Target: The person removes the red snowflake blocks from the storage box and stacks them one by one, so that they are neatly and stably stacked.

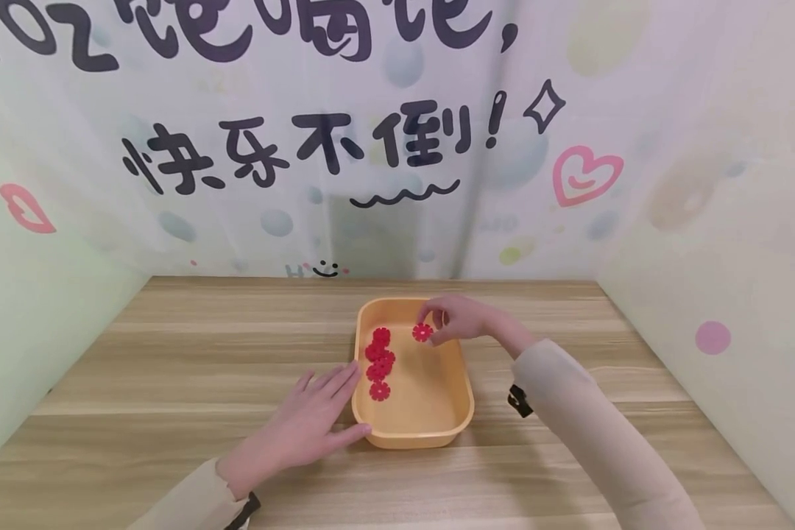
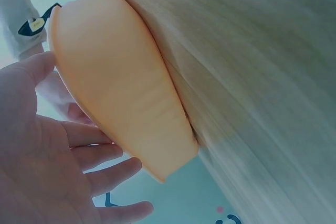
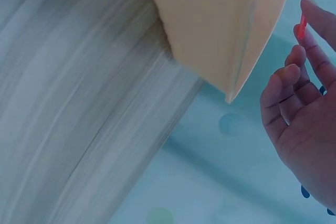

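An orange plastic tray (image 1: 414, 440) stands on the wooden table, with several red snowflake discs (image 1: 380, 390) clustered along its left side. Over the tray's far right part, my right hand (image 1: 460, 318) pinches one red snowflake disc (image 1: 422, 333) between thumb and index finger. The right wrist view shows that disc (image 3: 302, 27) edge-on between the fingertips, the other fingers loosely bent. My left hand (image 1: 314, 419) rests against the tray's left rim with fingers spread and fairly straight. In the left wrist view, its fingertips and thumb touch the rim of the tray (image 2: 121, 82).
The wood-grain table (image 1: 205, 346) reaches back to a white printed curtain (image 1: 397, 221) with dark lettering. Pale walls (image 1: 715, 258) close off both sides. A black strap (image 1: 520, 401) is on the right wrist, and another (image 1: 244, 510) on the left.
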A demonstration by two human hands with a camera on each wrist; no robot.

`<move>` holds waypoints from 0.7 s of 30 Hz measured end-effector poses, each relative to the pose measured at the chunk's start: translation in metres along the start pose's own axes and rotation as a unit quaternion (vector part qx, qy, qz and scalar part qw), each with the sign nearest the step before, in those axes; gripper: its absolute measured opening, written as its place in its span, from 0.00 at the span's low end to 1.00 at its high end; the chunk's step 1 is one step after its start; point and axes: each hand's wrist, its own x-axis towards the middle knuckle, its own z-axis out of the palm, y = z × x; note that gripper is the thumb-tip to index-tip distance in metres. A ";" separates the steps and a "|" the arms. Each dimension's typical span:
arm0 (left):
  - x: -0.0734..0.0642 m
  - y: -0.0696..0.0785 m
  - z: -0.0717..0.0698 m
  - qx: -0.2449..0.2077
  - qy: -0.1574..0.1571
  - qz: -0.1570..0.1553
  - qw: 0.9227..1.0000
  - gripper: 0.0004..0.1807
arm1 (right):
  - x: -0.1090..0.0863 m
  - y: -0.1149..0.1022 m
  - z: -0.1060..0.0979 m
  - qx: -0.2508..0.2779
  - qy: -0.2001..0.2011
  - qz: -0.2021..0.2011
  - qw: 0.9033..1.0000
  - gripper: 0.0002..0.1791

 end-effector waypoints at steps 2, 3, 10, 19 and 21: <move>0.000 0.000 0.000 0.001 0.001 0.000 1.000 0.45 | -0.007 0.004 0.000 0.003 0.007 -0.013 1.000 0.16; 0.000 0.000 0.000 0.001 0.001 0.000 1.000 0.45 | -0.010 0.006 0.000 0.005 0.010 -0.017 1.000 0.16; 0.000 0.000 0.000 0.002 0.002 0.000 1.000 0.44 | -0.033 0.018 -0.002 0.022 0.033 -0.039 0.998 0.16; 0.000 0.000 0.000 -0.005 -0.002 -0.003 1.000 0.44 | -0.062 0.027 0.000 0.046 0.056 -0.036 0.997 0.16; 0.000 0.000 0.000 -0.005 -0.004 -0.005 1.000 0.44 | -0.067 0.031 0.001 0.048 0.068 -0.045 0.996 0.16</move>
